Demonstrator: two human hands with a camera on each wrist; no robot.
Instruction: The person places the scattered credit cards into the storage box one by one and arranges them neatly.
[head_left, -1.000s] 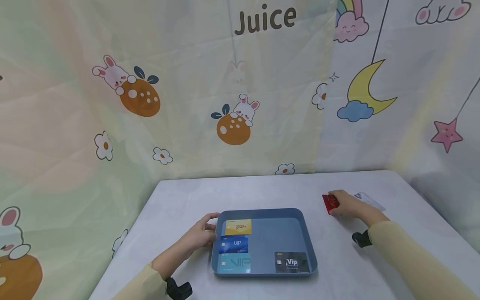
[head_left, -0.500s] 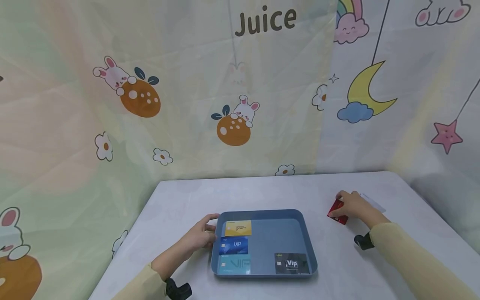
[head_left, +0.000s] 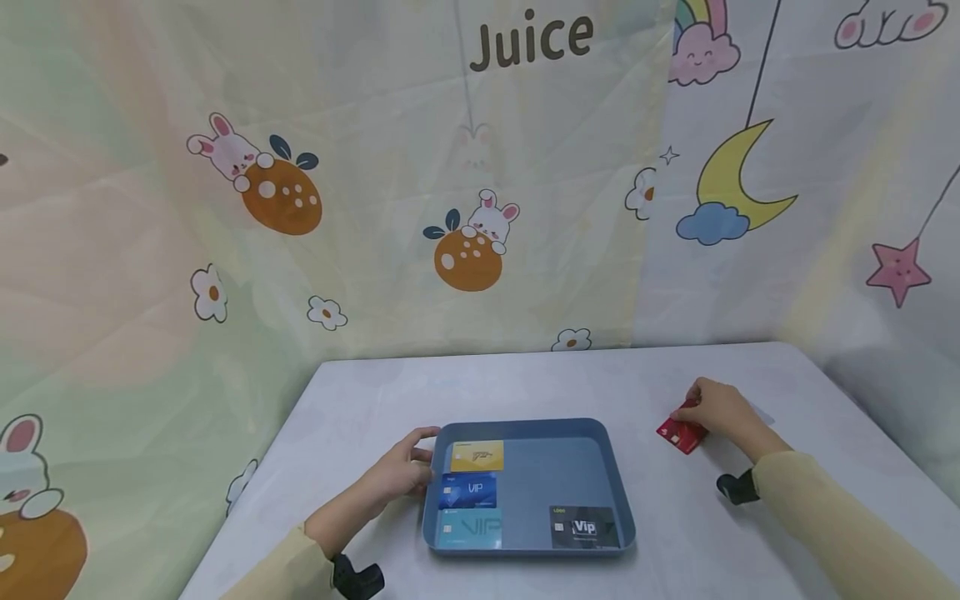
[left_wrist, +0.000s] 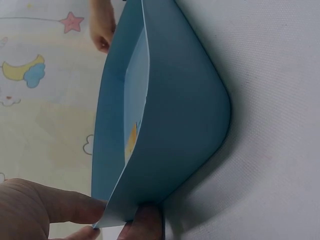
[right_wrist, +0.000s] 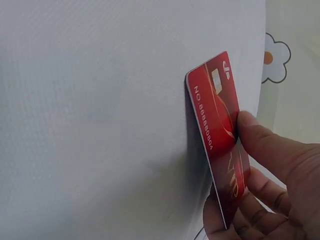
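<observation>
My right hand pinches a red bank-style card with a gold chip and printed number, over the right part of the table. In the right wrist view, the thumb presses one long edge of the red card while the other fingers sit at its lower end; the card is tilted. My left hand holds the left side of a blue-grey tray, fingers at its rim and outer wall. Lying in the tray are a yellow card, a blue VIP card, a teal VIP card and a black Vip card.
A pale card lies on the white table behind the right hand, mostly hidden by it. Printed cloth with rabbits, fruit and a moon hangs around the table's back and sides.
My right hand has shifted slightly right, and the red card has turned in its fingers, showing more of its face. The left hand and tray have stayed put.
</observation>
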